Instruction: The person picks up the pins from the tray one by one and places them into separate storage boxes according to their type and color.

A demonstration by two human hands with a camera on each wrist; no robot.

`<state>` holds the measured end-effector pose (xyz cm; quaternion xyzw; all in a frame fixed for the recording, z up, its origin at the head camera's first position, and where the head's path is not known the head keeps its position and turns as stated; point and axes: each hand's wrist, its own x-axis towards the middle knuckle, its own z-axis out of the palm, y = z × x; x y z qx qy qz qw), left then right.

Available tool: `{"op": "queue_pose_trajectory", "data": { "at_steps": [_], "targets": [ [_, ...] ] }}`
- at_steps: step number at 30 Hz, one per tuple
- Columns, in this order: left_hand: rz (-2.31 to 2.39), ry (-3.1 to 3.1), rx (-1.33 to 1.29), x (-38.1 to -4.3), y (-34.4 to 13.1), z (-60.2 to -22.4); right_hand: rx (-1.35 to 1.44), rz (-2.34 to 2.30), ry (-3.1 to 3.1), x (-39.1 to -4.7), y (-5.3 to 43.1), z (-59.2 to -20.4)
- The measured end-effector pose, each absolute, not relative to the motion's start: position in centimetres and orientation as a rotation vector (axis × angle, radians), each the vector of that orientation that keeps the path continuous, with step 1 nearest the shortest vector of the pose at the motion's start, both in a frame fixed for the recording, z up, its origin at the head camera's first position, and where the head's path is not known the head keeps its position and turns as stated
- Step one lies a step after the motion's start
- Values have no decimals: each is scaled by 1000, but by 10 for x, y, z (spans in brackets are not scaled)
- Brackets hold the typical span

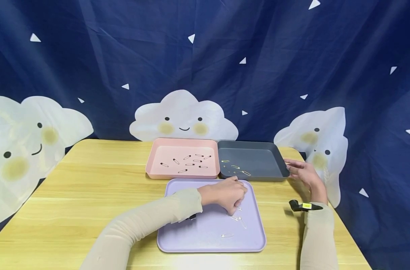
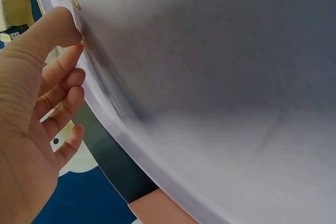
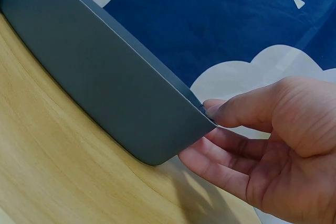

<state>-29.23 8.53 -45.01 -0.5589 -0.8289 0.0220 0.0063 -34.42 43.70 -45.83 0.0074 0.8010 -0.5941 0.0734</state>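
My left hand (image 1: 227,194) is low over the lavender tray (image 1: 198,236). In the left wrist view, its thumb and index finger pinch a gold safety pin (image 2: 85,45), mostly hidden by the fingertips. Several more gold safety pins (image 1: 227,236) lie on the lavender tray near this hand. At the right end of the dark grey tray (image 1: 259,161), my right hand (image 1: 304,174) grips the rim, thumb on top and fingers underneath, as the right wrist view shows. Several gold safety pins (image 1: 235,167) lie at the left side of the grey tray.
Left of the grey tray, touching it, stands a pink tray (image 1: 157,155) with several black safety pins (image 1: 189,164). All three trays stand on a wooden table (image 1: 90,195). A dark blue curtain (image 1: 123,56) with cloud prints hangs behind the table.
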Motion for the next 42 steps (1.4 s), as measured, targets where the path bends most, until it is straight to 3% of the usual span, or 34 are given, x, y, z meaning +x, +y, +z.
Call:
{"op": "queue_pose_trajectory", "data": {
  "at_steps": [23, 42],
  "targets": [
    [-6, -2603, -1638, -306, 79, -428, -9, -1788, 2423, -342, 438, -458],
    [-104, -2599, -1405, -352, 67, -382, -5, -1789, 2419, -340, 437, -458]
  ]
}}
